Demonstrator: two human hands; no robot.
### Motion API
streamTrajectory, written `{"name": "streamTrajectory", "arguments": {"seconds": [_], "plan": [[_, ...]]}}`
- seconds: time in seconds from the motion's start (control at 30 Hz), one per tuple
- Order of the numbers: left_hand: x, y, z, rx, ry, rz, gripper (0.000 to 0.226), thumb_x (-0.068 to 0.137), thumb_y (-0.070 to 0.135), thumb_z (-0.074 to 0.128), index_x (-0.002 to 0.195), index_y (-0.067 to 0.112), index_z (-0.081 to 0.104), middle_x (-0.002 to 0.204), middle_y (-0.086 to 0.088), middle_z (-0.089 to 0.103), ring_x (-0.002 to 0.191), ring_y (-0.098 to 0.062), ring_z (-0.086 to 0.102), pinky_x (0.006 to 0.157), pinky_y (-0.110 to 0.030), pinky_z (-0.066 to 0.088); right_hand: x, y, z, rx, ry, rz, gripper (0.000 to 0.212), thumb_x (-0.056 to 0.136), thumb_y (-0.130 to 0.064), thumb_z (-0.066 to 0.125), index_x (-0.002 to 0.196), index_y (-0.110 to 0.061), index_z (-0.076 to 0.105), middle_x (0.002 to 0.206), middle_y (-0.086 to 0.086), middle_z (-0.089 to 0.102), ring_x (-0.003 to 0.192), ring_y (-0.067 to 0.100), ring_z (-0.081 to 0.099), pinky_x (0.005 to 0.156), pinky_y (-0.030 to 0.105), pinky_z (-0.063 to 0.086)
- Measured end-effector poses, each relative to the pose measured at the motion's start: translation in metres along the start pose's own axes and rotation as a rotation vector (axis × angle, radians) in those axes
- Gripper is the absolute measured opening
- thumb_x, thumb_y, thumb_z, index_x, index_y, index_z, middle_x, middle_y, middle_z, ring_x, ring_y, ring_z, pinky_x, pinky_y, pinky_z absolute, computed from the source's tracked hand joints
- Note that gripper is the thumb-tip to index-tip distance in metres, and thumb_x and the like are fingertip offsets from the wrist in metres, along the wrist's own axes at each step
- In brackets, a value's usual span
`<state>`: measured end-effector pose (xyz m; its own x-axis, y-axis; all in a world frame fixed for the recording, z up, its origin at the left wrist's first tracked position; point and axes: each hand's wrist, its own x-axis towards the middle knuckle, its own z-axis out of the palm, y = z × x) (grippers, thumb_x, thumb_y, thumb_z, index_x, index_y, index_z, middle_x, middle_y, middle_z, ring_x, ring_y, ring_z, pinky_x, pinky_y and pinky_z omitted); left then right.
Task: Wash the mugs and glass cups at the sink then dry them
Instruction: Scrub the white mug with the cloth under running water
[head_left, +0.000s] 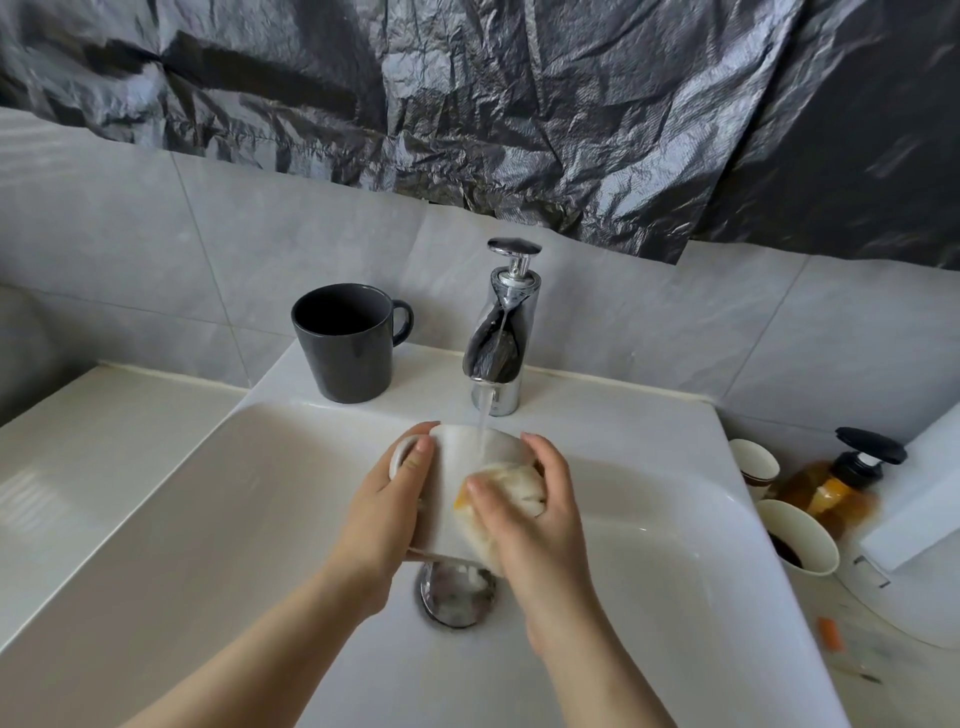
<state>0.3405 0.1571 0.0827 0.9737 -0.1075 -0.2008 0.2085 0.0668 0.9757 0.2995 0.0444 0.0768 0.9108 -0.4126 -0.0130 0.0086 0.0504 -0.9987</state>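
Observation:
Over the white sink (675, 545), my left hand (384, 514) grips a white mug (452, 483) lying on its side, handle at the upper left. My right hand (530, 525) holds a pale, yellow-edged sponge (514, 488) pressed against the mug's side. Water runs from the chrome tap (498, 353) onto the mug. A dark grey mug (345, 343) stands upright on the sink's back ledge, left of the tap. Two white cups (795, 535) (756, 460) stand on the counter at the right.
An amber pump bottle (836, 483) with a black cap stands behind the right-hand cups, next to a white box (919, 499). The chrome drain (457, 597) lies below my hands. Black plastic sheeting (519, 104) hangs on the tiled wall. A small orange object (830, 633) lies at the right counter.

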Motion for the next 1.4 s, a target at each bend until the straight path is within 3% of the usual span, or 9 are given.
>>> {"name": "streamTrajectory", "arguments": {"seconds": [0.13,0.27,0.43,0.6,0.73,0.9,1.03,1.23,1.4], "plan": [[-0.003,-0.005,0.005,-0.010,-0.008,0.005,0.023,0.097,0.042,0.042,0.106,0.046,0.063,0.113,0.007,0.068,0.104,-0.019,0.062,0.088,-0.043,0.053,0.011,-0.004,-0.008,0.074,0.261,0.057,0.002,0.090,-0.034,0.056,0.089,-0.033,0.057,0.098,-0.012,0.062,0.103,0.017,0.059,0.085,0.028,0.046],[-0.003,-0.003,0.003,-0.031,0.020,-0.043,0.023,0.096,0.049,0.040,0.104,0.049,0.061,0.108,0.006,0.068,0.096,-0.018,0.066,0.071,-0.041,0.059,-0.004,-0.001,0.002,0.028,-0.083,0.043,0.063,0.071,-0.028,0.079,0.118,-0.047,0.041,0.120,-0.013,0.054,0.102,-0.001,0.059,0.082,0.016,0.050],[-0.002,0.001,0.000,-0.018,-0.028,-0.076,0.026,0.096,0.050,0.040,0.099,0.048,0.065,0.108,0.002,0.069,0.097,-0.022,0.064,0.078,-0.044,0.058,0.009,-0.007,0.000,0.003,0.227,0.040,0.009,0.085,-0.030,0.064,0.084,-0.036,0.057,0.104,-0.003,0.065,0.094,0.015,0.060,0.080,0.025,0.049],[-0.001,0.002,-0.003,-0.119,-0.026,-0.192,0.027,0.092,0.052,0.047,0.109,0.038,0.062,0.112,-0.005,0.068,0.100,-0.028,0.066,0.076,-0.052,0.058,-0.002,-0.011,-0.006,0.152,-0.136,0.083,0.039,0.076,-0.018,0.075,0.102,-0.039,0.054,0.089,-0.024,0.062,0.075,-0.007,0.063,0.063,0.012,0.047],[-0.004,-0.006,-0.007,-0.211,-0.102,-0.205,0.049,0.081,0.053,0.058,0.117,0.020,0.061,0.106,-0.012,0.070,0.087,-0.025,0.066,0.062,-0.033,0.055,-0.001,-0.006,0.000,-0.035,0.130,0.006,0.012,0.080,-0.037,0.068,0.081,-0.030,0.058,0.095,-0.003,0.063,0.088,0.014,0.060,0.077,0.025,0.048],[-0.007,-0.012,-0.007,-0.361,-0.185,-0.268,0.079,0.061,0.044,0.080,0.118,-0.003,0.056,0.103,-0.022,0.064,0.092,-0.034,0.060,0.082,-0.047,0.046,0.000,-0.006,0.000,-0.016,0.151,0.006,0.010,0.084,-0.039,0.063,0.081,-0.036,0.054,0.096,-0.010,0.061,0.095,0.015,0.058,0.083,0.026,0.043],[-0.007,-0.005,-0.011,-0.455,-0.222,-0.308,0.061,0.074,0.046,0.065,0.117,0.004,0.062,0.111,-0.019,0.069,0.099,-0.033,0.068,0.078,-0.044,0.058,-0.010,-0.002,0.006,-0.027,-0.231,0.024,0.080,0.048,-0.046,0.077,0.116,-0.062,0.035,0.129,-0.011,0.046,0.117,0.010,0.054,0.094,0.034,0.052],[-0.005,0.005,-0.011,-0.295,-0.077,-0.262,0.093,0.053,0.042,0.080,0.137,0.036,0.038,0.124,-0.010,0.057,0.097,-0.033,0.066,0.061,-0.046,0.056,0.004,-0.003,0.008,-0.099,0.159,-0.105,0.044,0.057,-0.066,0.057,0.083,-0.032,0.054,0.100,0.002,0.062,0.091,0.018,0.060,0.082,0.044,0.054],[0.006,0.021,-0.014,-0.301,-0.113,-0.260,0.098,0.050,0.038,0.086,0.137,0.037,0.040,0.122,-0.011,0.063,0.093,-0.035,0.069,0.071,-0.057,0.055,0.005,-0.019,0.015,0.008,-0.081,-0.053,0.049,0.060,-0.046,0.075,0.102,-0.048,0.050,0.119,-0.005,0.058,0.109,0.016,0.060,0.093,0.037,0.051]]}}
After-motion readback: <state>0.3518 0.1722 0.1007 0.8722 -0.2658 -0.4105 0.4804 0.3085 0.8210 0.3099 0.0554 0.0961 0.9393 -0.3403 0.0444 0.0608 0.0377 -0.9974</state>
